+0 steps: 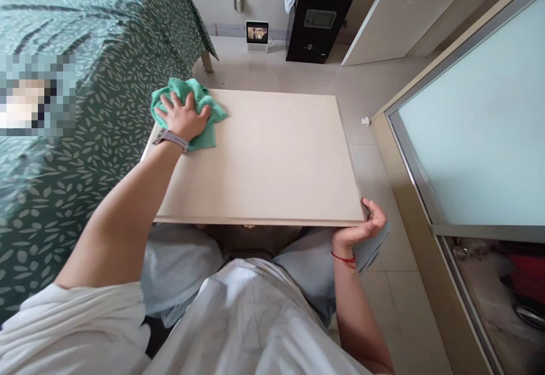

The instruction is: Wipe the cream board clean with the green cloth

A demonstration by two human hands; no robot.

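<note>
My left hand (184, 115) lies with fingers spread on a crumpled green cloth (208, 137), pressing it against the far left corner of a cream-coloured tabletop (272, 159). A watch with a pale band (171, 138) is on that wrist. At the near right corner, my right hand (360, 228) cups the tabletop from below and outside, its fingers curled up past the edge. A red string bracelet (344, 259) circles the right wrist. The tabletop stands just in front of my lap, and its underside and legs are hidden.
A bed with a green leaf-patterned cover (106, 91) borders the left side. Sliding frosted-glass doors (481, 114) stand on the right. Ahead are a black cabinet (319, 23) with clothes on top and a small screen (257, 34) on the floor. Crumpled white paper (365, 121) lies on the tiles.
</note>
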